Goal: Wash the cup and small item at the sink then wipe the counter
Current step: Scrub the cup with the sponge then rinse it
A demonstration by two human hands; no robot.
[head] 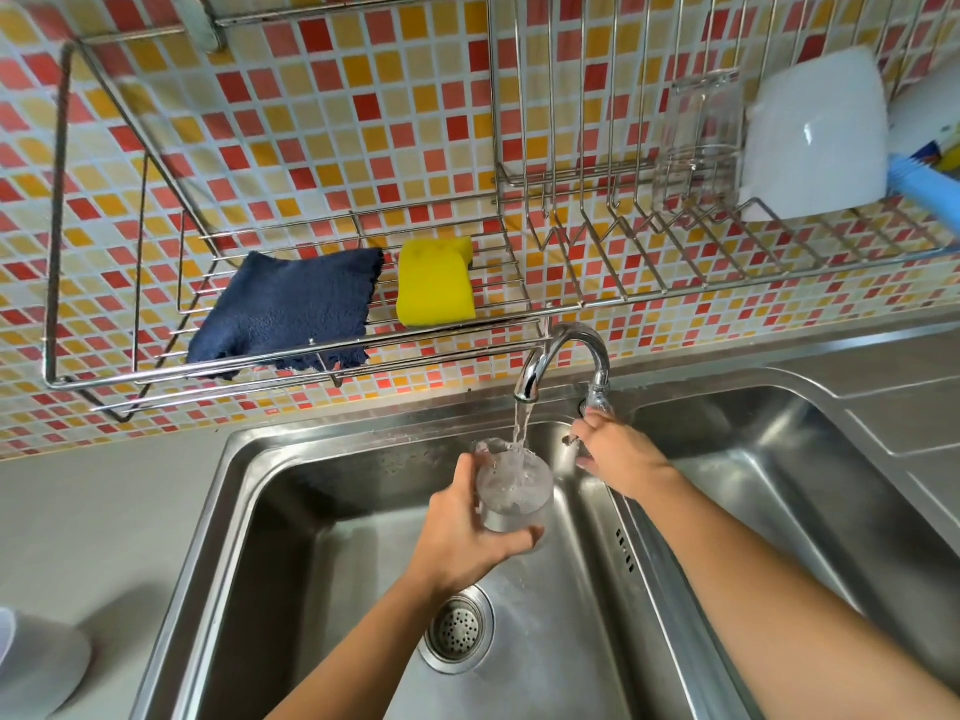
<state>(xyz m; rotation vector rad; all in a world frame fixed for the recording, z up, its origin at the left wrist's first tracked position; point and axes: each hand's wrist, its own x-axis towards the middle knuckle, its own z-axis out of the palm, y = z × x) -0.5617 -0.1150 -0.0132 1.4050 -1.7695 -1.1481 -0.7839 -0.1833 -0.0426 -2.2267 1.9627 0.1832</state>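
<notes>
Holding clear cup under running tap, over left basin of sink: left hand, fingers wrapped round cup's side. Water stream falls into cup's open mouth. Right hand at tap lever, fingertips touching it; whether they curl round it, cannot tell. Wire rack on tiled wall above holds 1 blue cloth and 1 yellow sponge, just beside each other, not touching.

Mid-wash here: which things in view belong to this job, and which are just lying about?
In the job: cup, held by left hand under the running tap; right hand at the tap handle; sink; blue cloth and yellow sponge on the wire shelf.
Lying about: glass and white bowl in the dish rack.
</notes>
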